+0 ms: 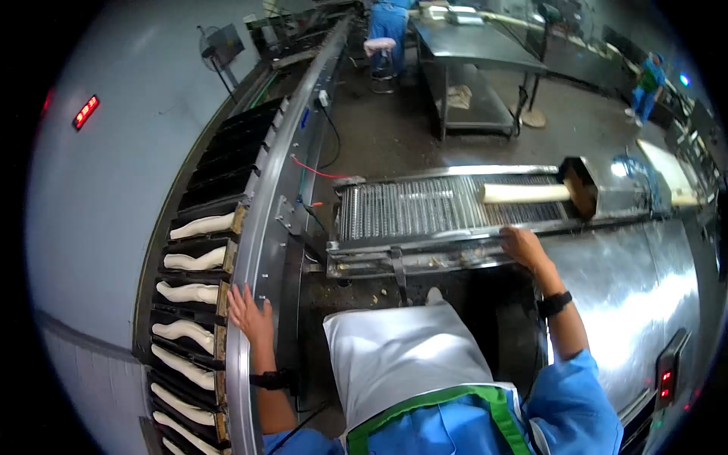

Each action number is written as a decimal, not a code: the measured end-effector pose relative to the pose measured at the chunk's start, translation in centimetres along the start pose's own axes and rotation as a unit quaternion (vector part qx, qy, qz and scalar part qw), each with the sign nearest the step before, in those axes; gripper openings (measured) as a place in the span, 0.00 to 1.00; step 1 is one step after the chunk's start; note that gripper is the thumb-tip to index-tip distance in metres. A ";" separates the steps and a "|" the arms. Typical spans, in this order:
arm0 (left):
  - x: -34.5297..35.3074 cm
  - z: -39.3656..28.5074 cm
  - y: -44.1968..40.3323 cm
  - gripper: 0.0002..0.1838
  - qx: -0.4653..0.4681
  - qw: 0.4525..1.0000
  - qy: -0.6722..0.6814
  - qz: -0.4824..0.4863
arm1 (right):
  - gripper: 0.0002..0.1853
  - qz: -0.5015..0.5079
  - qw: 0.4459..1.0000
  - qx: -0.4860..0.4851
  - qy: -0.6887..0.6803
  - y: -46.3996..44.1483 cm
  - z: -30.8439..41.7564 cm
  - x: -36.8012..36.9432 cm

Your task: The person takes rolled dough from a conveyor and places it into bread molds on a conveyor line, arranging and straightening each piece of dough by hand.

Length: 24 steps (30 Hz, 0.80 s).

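My left hand [252, 315] lies with fingers spread on the metal rail [254, 227] of the long conveyor at the left, holding nothing. Beside it, pale elongated pieces [189, 293] rest one by one in black trays. My right hand [522, 246] is at the near edge of the short mesh conveyor [409, 208]; its fingers are bent and partly hidden, so I cannot tell whether they hold anything. Beyond that hand, a pale cylindrical piece [523, 193] lies on the mesh, its right end near a dark opening [578, 188].
A shiny metal surface [622, 296] spreads at the right, with a red-lit control box [670, 373]. Farther back stand a metal table [485, 49], a stool [381, 47] and a person in blue [388, 30]. Another person [648, 87] stands at the far right.
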<state>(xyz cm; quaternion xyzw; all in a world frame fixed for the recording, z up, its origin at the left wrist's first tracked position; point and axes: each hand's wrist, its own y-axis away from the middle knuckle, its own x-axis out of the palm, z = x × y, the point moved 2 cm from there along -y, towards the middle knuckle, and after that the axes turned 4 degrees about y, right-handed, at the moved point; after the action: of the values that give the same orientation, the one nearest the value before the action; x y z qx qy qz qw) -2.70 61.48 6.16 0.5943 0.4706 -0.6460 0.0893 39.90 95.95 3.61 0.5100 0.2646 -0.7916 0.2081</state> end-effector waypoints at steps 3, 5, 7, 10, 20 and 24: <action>1.5 1.7 -0.2 0.28 -0.013 1.000 0.017 -0.005 | 0.14 0.027 1.000 0.012 -0.003 -0.6 -0.2 0.1; 2.1 2.1 -0.4 0.27 -0.017 1.000 0.023 0.001 | 0.14 0.026 0.996 0.004 -0.080 -1.5 -1.9 0.4; 1.8 2.1 -0.5 0.26 -0.020 0.999 0.024 0.042 | 0.16 -0.016 0.989 0.046 -0.143 -2.6 -2.7 -0.7; 1.1 2.6 -0.7 0.24 -0.004 0.998 0.035 0.047 | 0.24 -0.136 0.981 0.063 0.124 -4.9 -7.5 -1.9; 1.9 5.4 -0.2 0.17 -0.055 0.994 0.095 0.022 | 0.17 0.145 0.928 0.096 0.328 -11.9 -12.1 0.8; 2.5 5.8 -0.4 0.16 -0.070 0.990 0.124 0.021 | 0.22 0.025 0.991 0.010 0.131 -15.4 -14.6 1.3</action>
<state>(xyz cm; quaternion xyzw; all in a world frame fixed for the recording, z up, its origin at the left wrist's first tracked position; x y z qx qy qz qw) -7.61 58.65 3.37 0.6720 0.5097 -0.5305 0.0850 40.33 116.98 0.59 0.6174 0.2690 -0.7153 0.1862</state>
